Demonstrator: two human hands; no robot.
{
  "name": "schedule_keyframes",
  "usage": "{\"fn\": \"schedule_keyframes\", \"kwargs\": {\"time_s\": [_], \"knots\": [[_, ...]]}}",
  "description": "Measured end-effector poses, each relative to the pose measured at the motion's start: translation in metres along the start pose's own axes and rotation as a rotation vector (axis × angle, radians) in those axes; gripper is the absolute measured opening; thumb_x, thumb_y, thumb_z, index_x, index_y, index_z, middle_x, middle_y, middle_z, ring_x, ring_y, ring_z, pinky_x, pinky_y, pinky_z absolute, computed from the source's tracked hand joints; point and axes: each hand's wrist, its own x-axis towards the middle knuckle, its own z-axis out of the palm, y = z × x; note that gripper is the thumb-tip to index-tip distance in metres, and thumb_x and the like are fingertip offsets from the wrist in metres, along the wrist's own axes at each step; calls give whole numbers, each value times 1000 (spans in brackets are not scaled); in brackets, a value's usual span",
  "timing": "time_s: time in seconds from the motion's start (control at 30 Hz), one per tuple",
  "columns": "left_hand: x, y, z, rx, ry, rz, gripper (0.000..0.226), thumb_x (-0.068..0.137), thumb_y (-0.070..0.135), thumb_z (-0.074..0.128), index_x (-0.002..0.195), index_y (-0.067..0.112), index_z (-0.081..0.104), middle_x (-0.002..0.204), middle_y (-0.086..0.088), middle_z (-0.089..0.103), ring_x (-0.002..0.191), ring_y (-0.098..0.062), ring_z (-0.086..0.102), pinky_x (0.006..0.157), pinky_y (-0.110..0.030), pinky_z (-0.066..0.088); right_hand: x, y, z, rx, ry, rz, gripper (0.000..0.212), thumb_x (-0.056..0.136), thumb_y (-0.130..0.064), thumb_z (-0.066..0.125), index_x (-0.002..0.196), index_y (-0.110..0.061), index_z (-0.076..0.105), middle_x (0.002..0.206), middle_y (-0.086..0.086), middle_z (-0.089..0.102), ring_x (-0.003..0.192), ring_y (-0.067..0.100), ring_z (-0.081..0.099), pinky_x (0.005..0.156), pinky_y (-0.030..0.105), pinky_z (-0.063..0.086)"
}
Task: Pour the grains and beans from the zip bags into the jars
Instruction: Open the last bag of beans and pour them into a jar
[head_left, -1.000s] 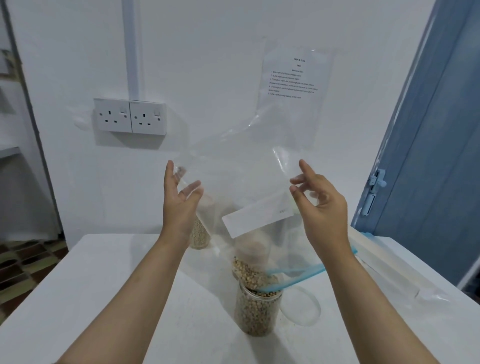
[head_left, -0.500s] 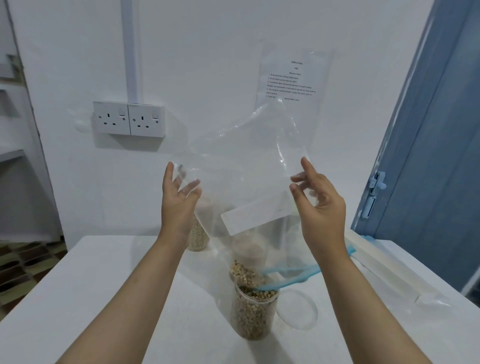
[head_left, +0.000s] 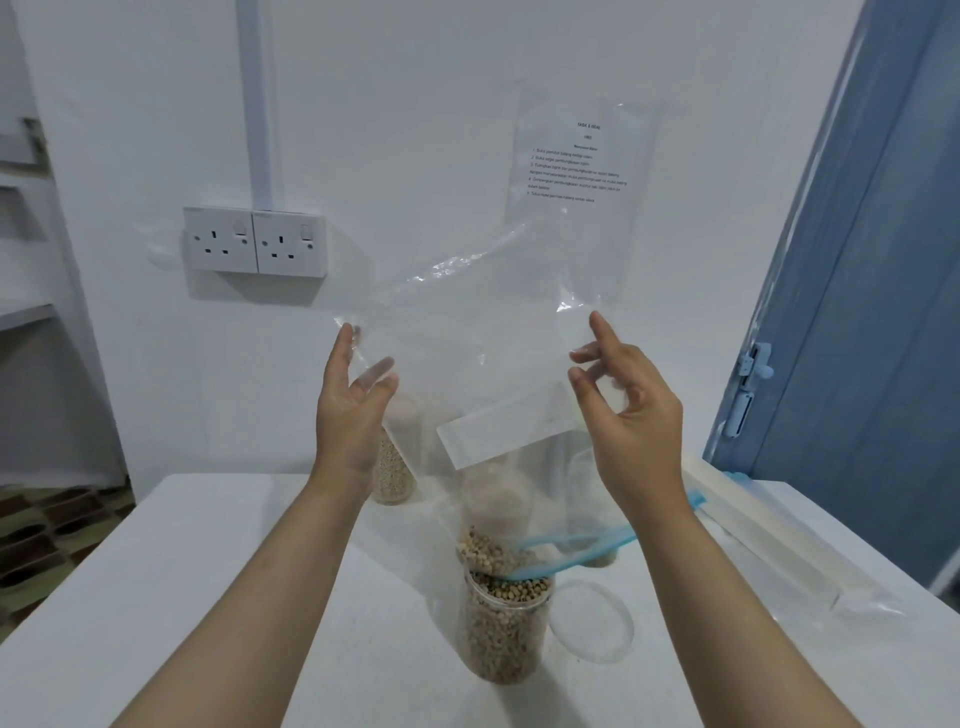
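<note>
zip bag (head_left: 483, 338) pinched between both hands' fingers (head_left: 584, 358)

Upended clear zip bag (head_left: 483, 332), blue mouth over nearly full bean jar (head_left: 503, 631).

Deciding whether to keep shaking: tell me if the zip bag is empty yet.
Not quite. The upturned zip bag is clear on top, but beans still sit at its blue mouth over the nearly full jar.

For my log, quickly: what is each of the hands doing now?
Left hand: pinches the upturned zip bag at its corner.
Right hand: pinches the bag's other corner, above the bean jar.
</note>
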Motion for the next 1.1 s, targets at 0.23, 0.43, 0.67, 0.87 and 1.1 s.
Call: {"fn": "schedule_keyframes", "kwargs": {"time_s": [0.23, 0.43, 0.67, 0.87, 1.1], "knots": [[2, -1, 0, -36, -5, -13, 70, 96, 3, 59, 154, 31, 31, 150, 23, 36, 121, -4, 57, 115, -43, 38, 1, 4, -2, 24, 25, 9, 49, 96, -6, 62, 141, -24, 53, 103, -9, 64, 89, 7, 60, 89, 10, 42], [-2, 7, 3, -102, -11, -39, 79, 79, 24, 64, 151, 34, 33, 111, 45, 57, 125, -13, 56, 114, -44, 38, 0, 4, -3, 27, 17, 8, 49, 96, -6, 63, 141, -22, 53, 102, -8, 64, 89, 8, 60, 88, 9, 41], [-3, 13, 9, -148, 20, -34, 77, 79, 17, 65, 148, 29, 35, 102, 38, 63, 126, -19, 56, 106, -37, 47, 0, 7, -5, 50, 28, 39, 48, 96, -7, 63, 140, -24, 53, 102, -8, 65, 89, 6, 60, 87, 9, 42], [0, 4, 14, -137, 53, 25, 58, 96, 1, 57, 141, 33, 41, 141, 20, 44, 122, -14, 58, 103, -32, 50, -2, 7, -6, 82, 57, 59, 48, 96, -6, 63, 139, -25, 53, 101, -6, 65, 88, 3, 59, 85, 8, 42], [1, 3, 19, -135, 59, 57, 53, 98, 1, 54, 139, 34, 44, 149, 13, 39, 120, -14, 59, 98, -29, 51, -5, 10, -10, 117, 86, 109, 47, 97, -7, 62, 140, -23, 55, 101, -5, 64, 89, 5, 59, 84, 10, 43]]}}
